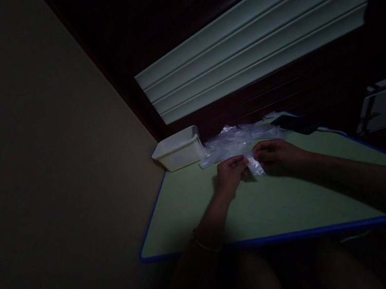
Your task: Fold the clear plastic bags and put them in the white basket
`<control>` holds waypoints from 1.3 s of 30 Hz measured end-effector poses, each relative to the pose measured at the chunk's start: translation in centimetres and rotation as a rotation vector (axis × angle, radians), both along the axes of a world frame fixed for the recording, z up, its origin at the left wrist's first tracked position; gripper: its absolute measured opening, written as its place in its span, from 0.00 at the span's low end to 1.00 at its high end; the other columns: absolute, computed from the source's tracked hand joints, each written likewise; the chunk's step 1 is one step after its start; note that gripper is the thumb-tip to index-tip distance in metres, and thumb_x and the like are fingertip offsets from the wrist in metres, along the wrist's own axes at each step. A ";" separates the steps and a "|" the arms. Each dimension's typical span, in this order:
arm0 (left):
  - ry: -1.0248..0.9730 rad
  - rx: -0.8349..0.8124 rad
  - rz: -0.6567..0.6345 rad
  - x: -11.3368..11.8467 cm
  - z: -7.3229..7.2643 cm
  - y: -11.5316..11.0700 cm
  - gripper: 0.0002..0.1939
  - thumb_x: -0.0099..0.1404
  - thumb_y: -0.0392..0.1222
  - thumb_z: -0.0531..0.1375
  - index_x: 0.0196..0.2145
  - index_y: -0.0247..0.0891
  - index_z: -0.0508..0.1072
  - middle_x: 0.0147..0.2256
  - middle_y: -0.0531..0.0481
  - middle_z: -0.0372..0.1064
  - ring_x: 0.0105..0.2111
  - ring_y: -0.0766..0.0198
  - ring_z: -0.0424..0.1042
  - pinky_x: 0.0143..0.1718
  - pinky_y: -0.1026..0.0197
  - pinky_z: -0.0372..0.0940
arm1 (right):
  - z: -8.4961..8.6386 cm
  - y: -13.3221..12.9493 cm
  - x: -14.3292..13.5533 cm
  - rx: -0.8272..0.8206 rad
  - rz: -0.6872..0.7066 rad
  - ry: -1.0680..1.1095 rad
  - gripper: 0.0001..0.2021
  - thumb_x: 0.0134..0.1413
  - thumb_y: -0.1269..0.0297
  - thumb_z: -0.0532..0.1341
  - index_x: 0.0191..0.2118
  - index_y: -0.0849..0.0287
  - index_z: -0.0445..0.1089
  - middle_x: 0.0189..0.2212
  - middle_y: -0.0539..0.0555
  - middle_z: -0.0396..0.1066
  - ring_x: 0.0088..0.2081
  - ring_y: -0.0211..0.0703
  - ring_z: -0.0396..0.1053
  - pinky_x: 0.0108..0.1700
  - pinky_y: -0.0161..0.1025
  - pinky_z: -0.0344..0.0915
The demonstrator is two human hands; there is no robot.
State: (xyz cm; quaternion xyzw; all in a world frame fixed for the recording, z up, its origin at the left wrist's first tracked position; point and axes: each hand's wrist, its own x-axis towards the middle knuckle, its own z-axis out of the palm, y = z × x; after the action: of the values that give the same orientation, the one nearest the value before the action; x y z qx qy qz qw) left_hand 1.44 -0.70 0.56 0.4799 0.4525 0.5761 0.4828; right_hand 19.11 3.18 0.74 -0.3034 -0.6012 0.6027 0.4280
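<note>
Between my two hands is a small clear plastic bag (256,167), shiny and hanging down over the tabletop. My left hand (232,172) pinches its left side near the top. On the other side, my right hand (276,154) has its fingers closed on the bag's upper right edge. The dim light hides whether anything is inside it. Just behind my hands lies a loose heap of clear plastic bags (231,140), partly covered by my fingers.
A white plastic bin (179,150) stands at the back left, against the wall. A dark flat object (295,123) with a white cable (331,130) lies at the back right. The pale green table (197,213) has a blue edge. Behind it is a slatted panel (251,31).
</note>
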 end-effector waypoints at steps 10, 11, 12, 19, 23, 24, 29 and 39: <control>0.056 0.060 -0.052 -0.3 0.4 -0.3 0.13 0.50 0.42 0.67 0.34 0.33 0.79 0.25 0.48 0.73 0.20 0.71 0.65 0.23 0.67 0.57 | 0.6 -0.5 -0.1 0.005 -0.013 0.023 0.10 0.41 0.61 0.69 0.29 0.60 0.71 0.21 0.48 0.67 0.22 0.35 0.61 0.26 0.36 0.55; 0.069 0.065 -0.045 -0.4 0.3 -0.2 0.12 0.51 0.42 0.66 0.34 0.34 0.79 0.26 0.48 0.73 0.21 0.71 0.65 0.24 0.66 0.59 | 0.7 -0.5 -0.1 0.023 -0.021 0.013 0.09 0.41 0.61 0.68 0.29 0.60 0.72 0.20 0.48 0.66 0.22 0.35 0.60 0.26 0.36 0.55; 0.075 0.068 -0.042 -0.4 0.2 -0.1 0.12 0.52 0.42 0.66 0.33 0.34 0.79 0.27 0.47 0.74 0.22 0.71 0.66 0.25 0.66 0.60 | 0.8 -0.6 0.0 0.045 -0.032 0.000 0.08 0.41 0.62 0.67 0.28 0.60 0.72 0.20 0.48 0.66 0.22 0.35 0.60 0.26 0.36 0.55; 0.006 0.037 -0.087 -0.4 0.0 0.0 0.20 0.53 0.52 0.66 0.37 0.33 0.78 0.32 0.45 0.74 0.27 0.68 0.70 0.28 0.65 0.64 | 2.0 -1.0 0.3 0.217 -0.057 -0.108 0.07 0.42 0.61 0.64 0.24 0.59 0.74 0.18 0.49 0.65 0.23 0.38 0.61 0.29 0.38 0.58; 0.028 -0.033 -0.160 -0.2 0.1 -0.4 0.22 0.48 0.51 0.70 0.35 0.30 0.77 0.27 0.46 0.73 0.22 0.70 0.68 0.26 0.65 0.62 | 1.8 -0.9 0.4 0.272 -0.073 -0.118 0.05 0.42 0.63 0.65 0.25 0.59 0.73 0.22 0.50 0.70 0.26 0.40 0.64 0.33 0.40 0.61; 0.043 -0.039 -0.175 -0.1 0.1 -0.4 0.22 0.48 0.51 0.70 0.34 0.30 0.77 0.25 0.47 0.72 0.21 0.70 0.67 0.25 0.65 0.61 | 1.6 -0.8 0.4 0.283 -0.073 -0.115 0.05 0.42 0.63 0.66 0.25 0.59 0.73 0.23 0.51 0.70 0.27 0.41 0.65 0.34 0.40 0.62; 0.071 -0.030 -0.115 -0.2 -0.2 -0.1 0.19 0.48 0.49 0.70 0.31 0.30 0.76 0.22 0.50 0.70 0.18 0.71 0.65 0.22 0.66 0.56 | 1.1 -0.5 0.2 0.233 -0.071 -0.063 0.11 0.42 0.61 0.68 0.33 0.58 0.72 0.27 0.50 0.70 0.28 0.39 0.66 0.32 0.38 0.61; 0.102 -0.017 -0.035 -0.1 0.0 -0.1 0.19 0.49 0.48 0.69 0.32 0.30 0.75 0.22 0.50 0.70 0.18 0.71 0.65 0.21 0.67 0.56 | 0.5 -0.4 0.1 0.111 0.021 -0.203 0.15 0.45 0.53 0.66 0.29 0.62 0.70 0.19 0.49 0.67 0.20 0.33 0.59 0.22 0.34 0.53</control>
State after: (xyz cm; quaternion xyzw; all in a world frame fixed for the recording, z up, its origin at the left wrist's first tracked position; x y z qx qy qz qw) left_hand 1.37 -0.84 0.57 0.5124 0.4729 0.5383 0.4733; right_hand 19.20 2.74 1.22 -0.3325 -0.6771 0.5392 0.3746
